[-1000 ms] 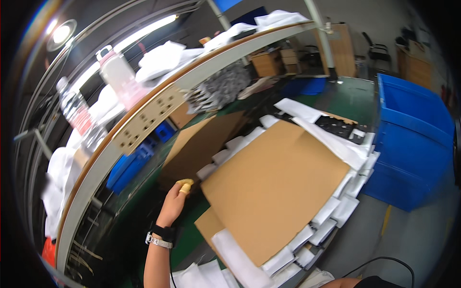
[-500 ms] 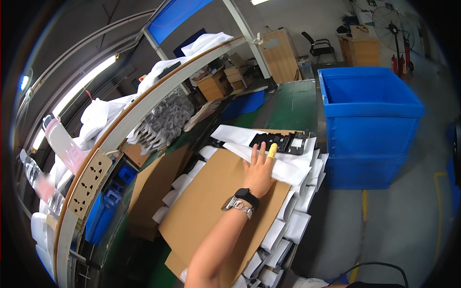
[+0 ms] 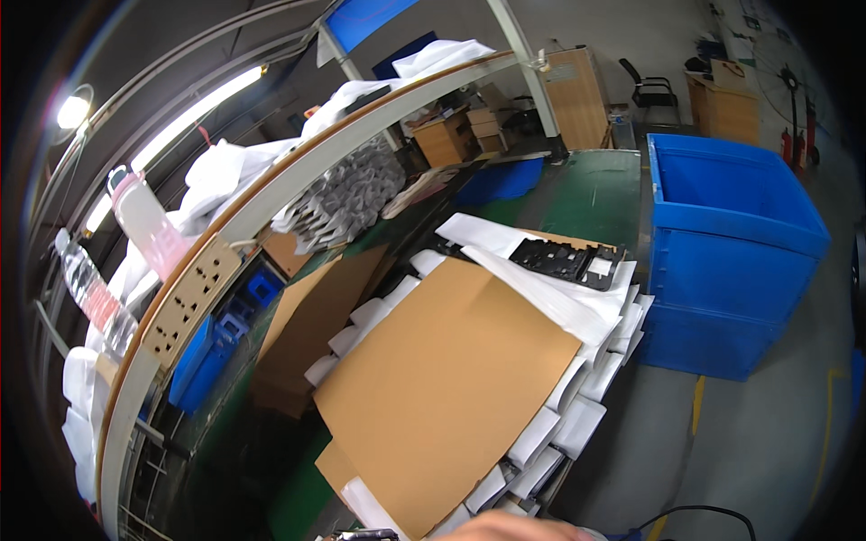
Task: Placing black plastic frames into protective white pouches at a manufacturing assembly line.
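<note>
A blurred hand, which looks like my left hand [image 3: 514, 527], shows only as a strip of skin at the bottom edge. Its fingers are mostly cut off, and I cannot tell whether it holds anything. My right hand is out of view. Just above the visible hand lies a large brown cardboard sheet [image 3: 446, 379] on top of a stack. White sleeves [image 3: 577, 428] stick out around the stack's sides, some with black parts inside. At the far end of the stack lies a black plastic frame-like part [image 3: 568, 261], half covered by a white foam sleeve [image 3: 487, 236].
A blue crate [image 3: 735, 261] stands right of the stack on the grey floor. Behind the green worktop [image 3: 591, 194] are silvery wrapped pieces [image 3: 347, 194]. A rail with a socket strip [image 3: 192, 298] and bottles [image 3: 149, 221] runs along the left. Folded cardboard [image 3: 311, 334] leans beside the stack.
My left hand, with a yellow finger cover and wristwatch, has left the black part and white sleeve and drawn back toward me. The view has shifted, moving the scene rightward.
</note>
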The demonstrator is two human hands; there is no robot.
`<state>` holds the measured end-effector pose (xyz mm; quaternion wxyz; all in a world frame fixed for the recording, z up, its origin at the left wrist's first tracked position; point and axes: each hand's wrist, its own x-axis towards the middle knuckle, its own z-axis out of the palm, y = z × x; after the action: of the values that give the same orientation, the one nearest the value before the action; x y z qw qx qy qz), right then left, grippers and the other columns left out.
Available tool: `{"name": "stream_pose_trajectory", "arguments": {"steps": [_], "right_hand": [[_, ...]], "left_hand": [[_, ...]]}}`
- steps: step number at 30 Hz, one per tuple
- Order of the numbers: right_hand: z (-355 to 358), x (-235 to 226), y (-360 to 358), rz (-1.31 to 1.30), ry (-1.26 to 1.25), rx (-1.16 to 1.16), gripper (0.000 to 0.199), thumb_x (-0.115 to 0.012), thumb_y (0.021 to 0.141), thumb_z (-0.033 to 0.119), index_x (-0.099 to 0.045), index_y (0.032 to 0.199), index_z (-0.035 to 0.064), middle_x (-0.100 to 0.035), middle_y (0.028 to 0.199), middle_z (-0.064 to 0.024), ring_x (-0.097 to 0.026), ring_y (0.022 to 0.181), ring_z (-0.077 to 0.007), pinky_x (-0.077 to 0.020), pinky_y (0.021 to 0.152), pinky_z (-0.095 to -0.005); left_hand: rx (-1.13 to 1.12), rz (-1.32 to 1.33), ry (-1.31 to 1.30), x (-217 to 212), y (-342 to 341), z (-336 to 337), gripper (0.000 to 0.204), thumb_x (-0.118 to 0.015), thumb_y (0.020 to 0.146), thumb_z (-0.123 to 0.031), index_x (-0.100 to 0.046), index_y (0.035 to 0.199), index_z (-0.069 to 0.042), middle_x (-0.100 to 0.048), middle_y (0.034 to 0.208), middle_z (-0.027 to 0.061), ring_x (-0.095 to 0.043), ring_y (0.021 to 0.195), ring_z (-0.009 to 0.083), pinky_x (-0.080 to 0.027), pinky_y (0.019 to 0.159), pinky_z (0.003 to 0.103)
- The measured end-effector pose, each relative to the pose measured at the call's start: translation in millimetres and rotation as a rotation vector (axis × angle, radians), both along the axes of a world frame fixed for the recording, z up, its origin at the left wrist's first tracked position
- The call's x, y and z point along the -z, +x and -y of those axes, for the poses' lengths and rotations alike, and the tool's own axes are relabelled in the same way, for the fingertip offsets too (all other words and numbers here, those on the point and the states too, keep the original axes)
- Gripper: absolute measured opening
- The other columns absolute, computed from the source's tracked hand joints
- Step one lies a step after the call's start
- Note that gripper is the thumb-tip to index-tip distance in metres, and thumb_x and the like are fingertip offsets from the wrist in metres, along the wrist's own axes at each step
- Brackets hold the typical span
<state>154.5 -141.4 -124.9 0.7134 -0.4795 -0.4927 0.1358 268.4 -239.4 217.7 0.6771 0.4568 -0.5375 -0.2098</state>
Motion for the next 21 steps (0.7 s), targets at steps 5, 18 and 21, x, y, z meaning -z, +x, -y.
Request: {"name": "stream_pose_trajectory", "arguments": {"steps": [5, 18, 21], "right_hand": [[-5.0, 5.2, -17.3, 0.138, -0.104, 0.027, 0.035, -0.060, 0.078, 0.023, -0.059, 0.111, 0.0115, -0.053, 0.070, -0.0162, -0.053, 0.077, -0.0298, -0.0382, 0.077, -0.0475], [3.8, -32.8, -9.8, 0.522, -0.017, 0.441, 0.026, -0.053, 0.072, 0.007, -0.058, 0.098, 0.0092, -0.049, 0.105, -0.0198, -0.045, 0.098, -0.0381, -0.0338, 0.086, -0.0485], [11.3, -56.6, -11.2, 0.434, -0.339, 0.222, 0.038, -0.060, 0.073, 0.021, -0.054, 0.108, 0.0073, -0.049, 0.116, -0.0197, -0.040, 0.116, -0.0358, -0.0322, 0.095, -0.0476]], "left_hand": [[-0.190, 0.035, -0.378, 23.0, -22.7, 2.1, 0.014, -0.066, 0.082, -0.025, -0.064, 0.087, -0.012, -0.057, 0.089, 0.0009, -0.051, 0.096, 0.0236, -0.038, 0.090, 0.057], [-0.747, 0.208, -0.203, -13.4, -70.0, -28.6, 0.021, -0.060, 0.085, -0.016, -0.049, 0.100, -0.006, -0.056, 0.085, 0.0063, -0.052, 0.086, 0.0254, -0.043, 0.088, 0.045], [-0.755, 0.205, -0.249, -11.6, -79.9, -35.1, 0.022, -0.060, 0.085, -0.017, -0.049, 0.101, -0.006, -0.056, 0.085, 0.0066, -0.052, 0.086, 0.0255, -0.043, 0.088, 0.045]]}}
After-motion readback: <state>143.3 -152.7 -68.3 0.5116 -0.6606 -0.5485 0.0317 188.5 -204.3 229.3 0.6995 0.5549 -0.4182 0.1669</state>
